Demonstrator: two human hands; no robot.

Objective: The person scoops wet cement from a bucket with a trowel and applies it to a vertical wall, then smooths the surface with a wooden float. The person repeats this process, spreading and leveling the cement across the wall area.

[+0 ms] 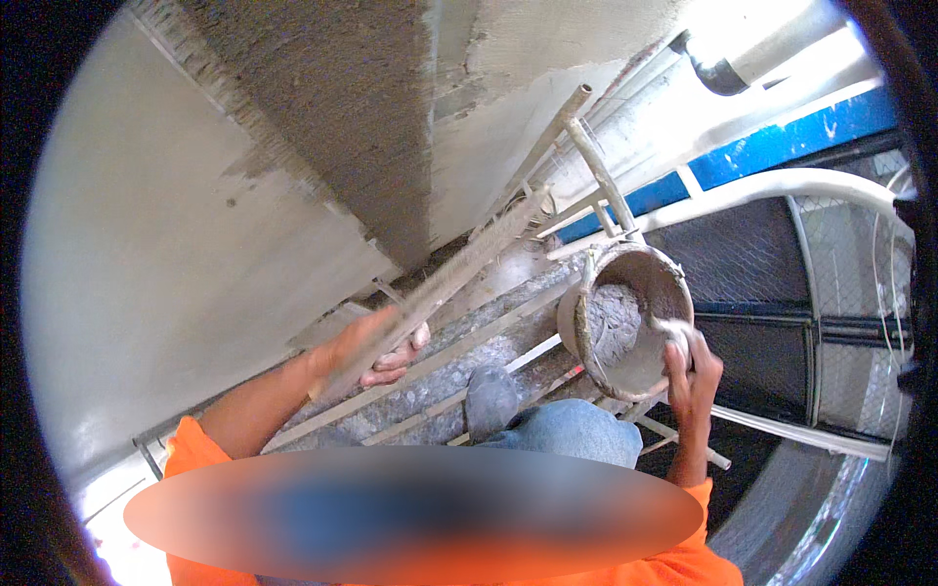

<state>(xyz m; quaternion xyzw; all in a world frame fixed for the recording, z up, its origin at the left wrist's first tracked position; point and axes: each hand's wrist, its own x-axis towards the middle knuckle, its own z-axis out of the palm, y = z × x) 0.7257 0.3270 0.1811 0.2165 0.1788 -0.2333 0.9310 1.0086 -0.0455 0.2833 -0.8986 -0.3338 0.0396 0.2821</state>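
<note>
My left hand (391,363) grips a long, narrow plastering float (445,269), seen nearly edge-on and slanting up to the right. It is beside a wall (195,254) with smooth pale plaster and a rough, darker grey band (332,107). On the right, a round bucket (576,337) crusted with mortar stands tilted in view, with wet grey mortar (616,317) inside. My right hand (694,369) is closed at the bucket's near right rim. A pale, mortar-smeared lump shows at its fingertips; I cannot tell whether it is a tool.
Below lie scaffold planks and rails (430,366) spattered with mortar, with my shoe (490,400) on them. Scaffold tubes (598,171) rise beyond the bucket. A blue beam (772,142), a white pipe (782,184) and dark mesh panels (728,259) are at the right.
</note>
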